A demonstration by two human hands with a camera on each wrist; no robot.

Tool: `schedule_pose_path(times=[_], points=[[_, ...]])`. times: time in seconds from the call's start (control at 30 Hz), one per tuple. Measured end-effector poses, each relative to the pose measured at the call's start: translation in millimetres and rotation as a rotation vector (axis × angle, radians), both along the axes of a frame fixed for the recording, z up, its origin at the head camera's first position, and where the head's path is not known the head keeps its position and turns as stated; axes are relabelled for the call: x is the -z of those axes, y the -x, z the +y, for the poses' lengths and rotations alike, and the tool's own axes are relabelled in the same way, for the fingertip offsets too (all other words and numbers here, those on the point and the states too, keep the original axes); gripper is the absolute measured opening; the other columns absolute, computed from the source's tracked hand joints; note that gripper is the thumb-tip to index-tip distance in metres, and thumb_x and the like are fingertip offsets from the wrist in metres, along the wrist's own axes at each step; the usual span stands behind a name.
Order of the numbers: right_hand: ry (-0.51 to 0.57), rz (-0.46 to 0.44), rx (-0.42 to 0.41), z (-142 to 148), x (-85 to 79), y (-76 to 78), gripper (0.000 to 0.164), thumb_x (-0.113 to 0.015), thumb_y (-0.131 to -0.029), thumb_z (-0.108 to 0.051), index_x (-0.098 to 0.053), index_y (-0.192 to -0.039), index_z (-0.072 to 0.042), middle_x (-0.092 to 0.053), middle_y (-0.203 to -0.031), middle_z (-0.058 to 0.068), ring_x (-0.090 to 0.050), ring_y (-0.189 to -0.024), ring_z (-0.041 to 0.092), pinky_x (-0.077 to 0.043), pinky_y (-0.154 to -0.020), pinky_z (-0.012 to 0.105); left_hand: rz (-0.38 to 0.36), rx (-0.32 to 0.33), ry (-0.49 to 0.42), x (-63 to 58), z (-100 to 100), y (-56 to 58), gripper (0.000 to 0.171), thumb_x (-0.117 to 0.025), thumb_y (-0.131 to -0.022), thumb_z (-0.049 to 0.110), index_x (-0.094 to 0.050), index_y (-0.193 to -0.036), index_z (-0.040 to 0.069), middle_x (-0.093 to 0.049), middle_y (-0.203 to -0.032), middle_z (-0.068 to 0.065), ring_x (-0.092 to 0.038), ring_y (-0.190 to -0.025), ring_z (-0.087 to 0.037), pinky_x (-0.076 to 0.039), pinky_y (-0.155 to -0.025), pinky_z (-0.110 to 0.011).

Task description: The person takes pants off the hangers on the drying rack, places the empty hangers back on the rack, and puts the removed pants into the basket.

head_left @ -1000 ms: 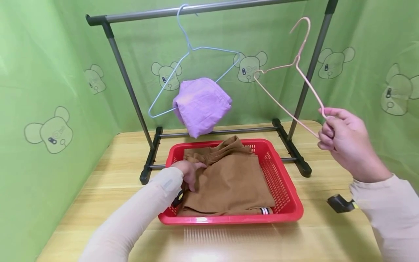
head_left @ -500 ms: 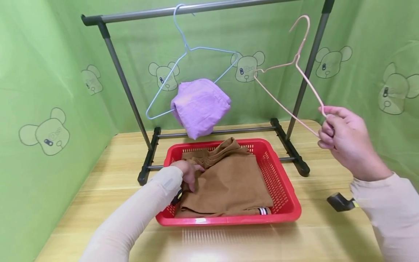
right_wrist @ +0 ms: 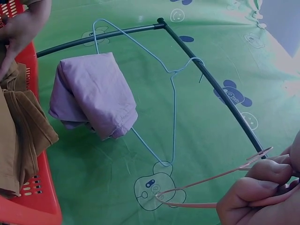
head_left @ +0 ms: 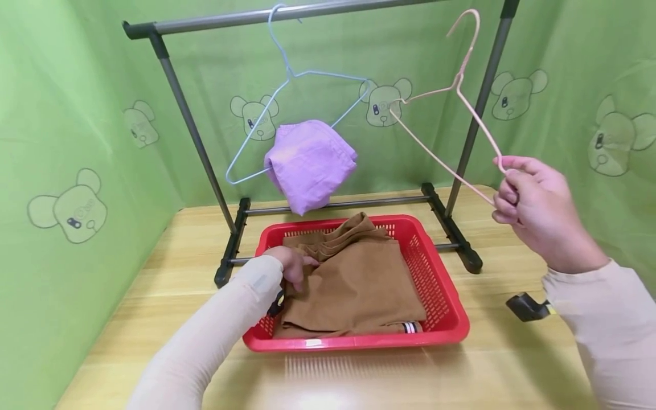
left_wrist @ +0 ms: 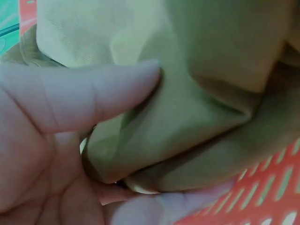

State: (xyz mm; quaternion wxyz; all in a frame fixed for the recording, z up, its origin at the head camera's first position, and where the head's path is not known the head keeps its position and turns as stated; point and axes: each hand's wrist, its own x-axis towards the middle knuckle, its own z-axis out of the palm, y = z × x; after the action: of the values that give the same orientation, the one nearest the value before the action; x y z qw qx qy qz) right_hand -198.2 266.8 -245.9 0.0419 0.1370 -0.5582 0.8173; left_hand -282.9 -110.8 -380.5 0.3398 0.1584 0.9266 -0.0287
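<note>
Fingers of left hand [head_left: 290,267] are pinching cloth [head_left: 364,285], lower centre, ideally every layer; right hand [head_left: 538,210] is gripping pink hanger [head_left: 459,78].

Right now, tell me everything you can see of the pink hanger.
The pink hanger looks like thin coated wire, with an open hook, sloping shoulders, a notch near the far end and a bottom bar. It bears no clothing. The right hand grips its near end, holding it in the air, tilted, hook upward, right of the blue hanger.
</note>
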Motion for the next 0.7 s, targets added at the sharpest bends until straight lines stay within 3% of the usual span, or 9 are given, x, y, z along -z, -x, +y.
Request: schedule_pose_path(times=[0.23, 0.33, 0.43, 0.5, 0.57, 0.63, 0.7], points=[[0.002, 0.003, -0.003, -4, -2.1, 0.9, 0.022, -0.040, -0.104, -0.008, -0.042, -0.124, 0.001, -0.041, -0.062, 0.001, -0.037, -0.046, 0.011, -0.016, -0.046, 0.027, 0.008, -0.067, -0.060, -10.5, -2, -9.5, 0.078, -0.077, -0.081, 0.021, -0.039, -0.146, 0.039, -0.029, -0.155, -0.004, -0.039, -0.122, -0.018, -0.047, -0.084, -0.031], [0.023, 0.006, -0.012, -4, -4.6, 1.2, 0.022, -0.039, -0.104, -0.006, -0.042, -0.124, 0.002, -0.041, -0.061, 0.001, -0.036, -0.046, 0.011, -0.015, -0.046, 0.027, 0.021, -0.101, -0.114, -18.8, -5, -16.0, 0.072, -0.076, -0.082, 0.020, -0.043, -0.144, 0.036, -0.027, -0.156, -0.007, -0.042, -0.118, -0.022, -0.050, -0.076, -0.033], [0.044, 0.005, -0.020, -5, -7.8, 1.3, 0.022, -0.039, -0.104, -0.004, -0.043, -0.124, 0.002, -0.041, -0.060, 0.001, -0.036, -0.045, 0.012, -0.015, -0.046, 0.027, 0.008, -0.150, -0.196, -24.0, -7, -21.8, 0.066, -0.074, -0.085, 0.016, -0.046, -0.144, 0.030, -0.021, -0.158, -0.010, -0.052, -0.110, -0.029, -0.056, -0.066, -0.037], [0.050, 0.005, -0.016, -5, -10.5, 1.4, 0.022, -0.039, -0.104, -0.004, -0.044, -0.124, 0.001, -0.041, -0.060, 0.001, -0.036, -0.045, 0.012, -0.017, -0.045, 0.027, 0.026, -0.150, -0.240, -27.5, -9, -24.5, 0.062, -0.073, -0.086, 0.016, -0.048, -0.142, 0.025, -0.026, -0.156, -0.010, -0.055, -0.109, -0.029, -0.057, -0.068, -0.039], [0.052, 0.004, -0.007, -5, -13.6, 1.4, 0.021, -0.039, -0.104, -0.004, -0.044, -0.123, 0.001, -0.041, -0.061, 0.002, -0.037, -0.045, 0.013, -0.019, -0.043, 0.026, 0.008, -0.198, -0.312, -30.9, -11, -26.6, 0.058, -0.071, -0.087, 0.012, -0.049, -0.141, 0.020, -0.031, -0.153, -0.011, -0.061, -0.100, -0.034, -0.058, -0.068, -0.044], [0.053, 0.003, 0.003, -5, -16.7, 1.4, 0.021, -0.040, -0.103, -0.005, -0.045, -0.123, 0.001, -0.042, -0.062, 0.002, -0.037, -0.046, 0.013, -0.022, -0.041, 0.026, 0.048, -0.184, -0.321, -35.6, -14, -27.4, 0.054, -0.070, -0.088, 0.015, -0.052, -0.138, 0.019, -0.039, -0.147, -0.011, -0.061, -0.102, -0.032, -0.057, -0.072, -0.042], [0.054, 0.001, 0.006, -6, -19.6, 1.6, 0.022, -0.040, -0.103, -0.005, -0.044, -0.124, 0.001, -0.042, -0.062, 0.003, -0.038, -0.046, 0.013, -0.025, -0.041, 0.025, 0.049, -0.264, -0.372, -40.8, -17, -29.5, 0.053, -0.070, -0.089, 0.016, -0.051, -0.139, 0.018, -0.043, -0.142, -0.013, -0.065, -0.092, -0.035, -0.058, -0.065, -0.043]])
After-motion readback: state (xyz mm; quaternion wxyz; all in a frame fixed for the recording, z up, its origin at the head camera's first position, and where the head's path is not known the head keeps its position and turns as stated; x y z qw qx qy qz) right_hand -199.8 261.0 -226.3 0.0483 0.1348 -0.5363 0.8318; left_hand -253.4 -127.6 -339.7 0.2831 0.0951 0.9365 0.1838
